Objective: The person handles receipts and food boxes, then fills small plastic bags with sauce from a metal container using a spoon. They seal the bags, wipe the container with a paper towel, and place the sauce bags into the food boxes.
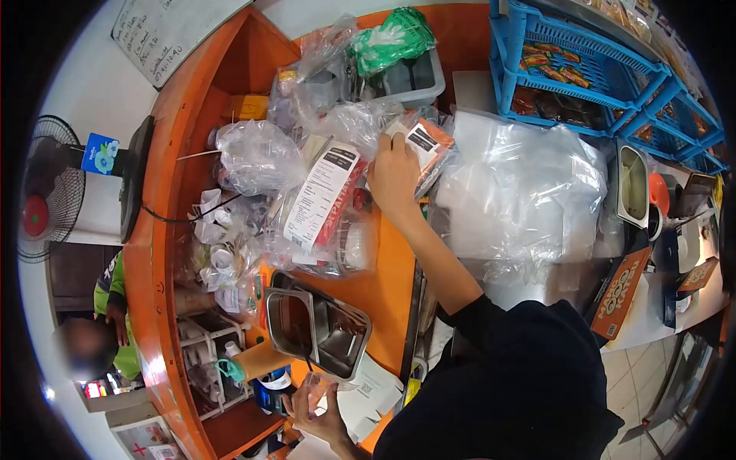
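Note:
My left hand (322,418), low in the view, has its fingers curled round a small clear plastic container (317,389) with a reddish tint. Just above it are two metal pans (343,326) side by side, holding dark brown sauce; a thin dark handle (309,354) slants from the left pan towards my left hand. Farther up, my right hand (393,172) has bent fingers on a clear plastic bag with an orange package (437,142) and a printed label. Next to it lies another bagged package with a long white receipt (322,192); its contents are partly hidden.
A wide stack of clear plastic sheets (525,192) lies right of my right arm. Blue crates (575,77) with packets stand at the upper right. Crumpled bags (261,157) crowd the orange counter (395,284). A turquoise-capped bottle (257,362) and a person (115,322) are at the left.

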Motion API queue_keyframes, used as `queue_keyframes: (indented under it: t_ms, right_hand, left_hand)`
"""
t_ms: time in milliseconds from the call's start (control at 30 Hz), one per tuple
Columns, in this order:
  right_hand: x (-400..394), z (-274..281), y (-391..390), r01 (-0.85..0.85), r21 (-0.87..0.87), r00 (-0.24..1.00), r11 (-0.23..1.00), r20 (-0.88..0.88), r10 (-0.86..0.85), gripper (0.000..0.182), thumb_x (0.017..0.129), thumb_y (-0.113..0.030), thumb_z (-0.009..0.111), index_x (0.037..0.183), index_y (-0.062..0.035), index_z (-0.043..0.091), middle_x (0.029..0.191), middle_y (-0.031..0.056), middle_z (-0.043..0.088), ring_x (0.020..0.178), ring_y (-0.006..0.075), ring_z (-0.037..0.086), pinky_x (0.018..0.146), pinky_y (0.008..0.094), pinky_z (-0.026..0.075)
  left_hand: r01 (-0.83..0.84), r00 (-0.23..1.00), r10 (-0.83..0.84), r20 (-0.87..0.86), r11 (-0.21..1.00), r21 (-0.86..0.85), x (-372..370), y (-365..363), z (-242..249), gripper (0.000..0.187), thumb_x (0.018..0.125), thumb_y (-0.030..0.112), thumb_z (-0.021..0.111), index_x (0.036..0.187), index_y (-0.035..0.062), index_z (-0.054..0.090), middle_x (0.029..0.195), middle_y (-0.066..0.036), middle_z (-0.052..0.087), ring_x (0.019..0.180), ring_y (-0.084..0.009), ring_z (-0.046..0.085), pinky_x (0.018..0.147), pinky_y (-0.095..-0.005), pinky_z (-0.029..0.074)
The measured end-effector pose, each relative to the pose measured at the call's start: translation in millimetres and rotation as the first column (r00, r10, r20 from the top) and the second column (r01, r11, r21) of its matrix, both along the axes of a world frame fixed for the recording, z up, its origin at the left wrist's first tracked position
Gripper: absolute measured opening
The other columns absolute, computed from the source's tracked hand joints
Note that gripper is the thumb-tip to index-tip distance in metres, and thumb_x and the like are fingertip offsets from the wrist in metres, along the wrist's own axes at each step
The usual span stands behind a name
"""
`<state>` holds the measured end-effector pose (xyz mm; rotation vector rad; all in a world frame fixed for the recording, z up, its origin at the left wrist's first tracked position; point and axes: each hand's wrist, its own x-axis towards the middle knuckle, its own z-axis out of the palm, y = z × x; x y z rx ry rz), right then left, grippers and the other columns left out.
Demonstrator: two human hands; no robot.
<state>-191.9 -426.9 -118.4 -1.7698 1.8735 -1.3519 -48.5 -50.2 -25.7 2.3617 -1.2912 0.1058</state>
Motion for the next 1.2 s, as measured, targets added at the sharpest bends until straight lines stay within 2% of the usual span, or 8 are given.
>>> queue_keyframes:
  t_ms: [267,433,633,700,800,933,1000,1200]
  right_hand:
    - [2,-9,4,0.067,-0.167,0.993,0.984,-0.080,-0.081,0.026,0.069,-0.001,0.065,0.093,0.0005,0.056,0.090,0.0165,0.052,0.084,0.0347,0.056,0.073,0.0425,0.046]
    - [-28,19,-18,0.235,-0.391,0.852,0.890,0.523,0.004,0.013,0.075,0.003,0.058,0.087,0.0040,0.054,0.083,0.0203,0.051,0.083,0.0392,0.054,0.071,0.0464,0.041]
    - [-64,75,18,0.108,-0.517,0.902,0.849,0.410,0.136,0.006,0.076,0.000,0.056,0.080,0.0045,0.056,0.088,0.0229,0.054,0.086,0.0406,0.056,0.073,0.0484,0.042]
    - [-76,78,20,0.007,-0.161,0.976,0.987,0.218,0.029,0.017,0.077,-0.009,0.055,0.087,0.0040,0.059,0.092,0.0246,0.056,0.087,0.0422,0.059,0.076,0.0506,0.047]
    - [-106,52,10,0.265,-0.191,0.884,0.945,0.440,-0.159,0.027,0.076,-0.020,0.057,0.081,0.0061,0.065,0.096,0.0260,0.058,0.085,0.0423,0.060,0.077,0.0509,0.048]
    - [-148,60,40,0.262,-0.009,0.949,0.965,0.182,-0.256,0.056,0.073,-0.045,0.065,0.093,0.0075,0.068,0.108,0.0253,0.062,0.092,0.0398,0.062,0.084,0.0486,0.048]
    - [-158,76,38,-0.143,0.419,0.967,0.897,0.252,0.037,0.067,0.070,-0.055,0.067,0.100,0.0045,0.069,0.115,0.0265,0.062,0.104,0.0387,0.063,0.089,0.0448,0.049]
    - [-142,91,-16,-0.019,0.270,0.906,0.963,0.413,-0.097,0.033,0.062,-0.017,0.072,0.087,0.0043,0.070,0.099,0.0268,0.067,0.099,0.0359,0.066,0.082,0.0411,0.052]
  left_hand:
    - [0.034,0.999,-0.033,0.035,0.998,-0.053,0,12,-3,0.042,0.069,0.017,0.081,0.108,0.0036,0.070,0.104,-0.007,0.072,0.093,-0.0213,0.068,0.110,-0.0433,0.028]
    - [0.071,0.995,-0.088,-0.055,0.963,-0.260,-9,31,7,0.032,0.078,0.012,0.074,0.105,-0.0037,0.068,0.106,-0.013,0.070,0.094,-0.0222,0.064,0.111,-0.0403,0.030]
    - [0.188,0.924,-0.303,-0.235,0.892,-0.410,5,61,-16,0.031,0.091,0.009,0.063,0.115,-0.0097,0.060,0.120,-0.018,0.063,0.108,-0.0246,0.060,0.097,-0.0367,0.044]
    - [0.202,0.929,-0.304,-0.209,0.894,-0.400,-15,60,-10,0.024,0.089,0.009,0.062,0.108,-0.0051,0.065,0.106,-0.014,0.069,0.101,-0.0277,0.062,0.109,-0.0429,0.031]
    - [0.275,0.911,-0.368,-0.187,0.879,-0.389,-21,73,-15,0.022,0.087,0.009,0.063,0.105,-0.0036,0.065,0.106,-0.015,0.068,0.099,-0.0275,0.062,0.108,-0.0428,0.031]
    - [0.232,0.845,-0.384,-0.373,0.891,-0.390,-40,89,-20,0.020,0.086,0.008,0.063,0.104,0.0000,0.065,0.106,-0.013,0.068,0.102,-0.0257,0.061,0.110,-0.0426,0.028]
    - [0.244,0.834,-0.401,-0.379,0.884,-0.398,-48,98,-25,0.019,0.087,0.010,0.063,0.103,0.0001,0.065,0.104,-0.012,0.069,0.098,-0.0243,0.061,0.104,-0.0383,0.035]
    - [0.207,0.694,-0.498,-0.520,0.829,-0.519,-77,125,-25,0.013,0.088,0.009,0.056,0.096,-0.0005,0.059,0.093,-0.009,0.061,0.088,-0.0192,0.056,0.085,-0.0308,0.043]
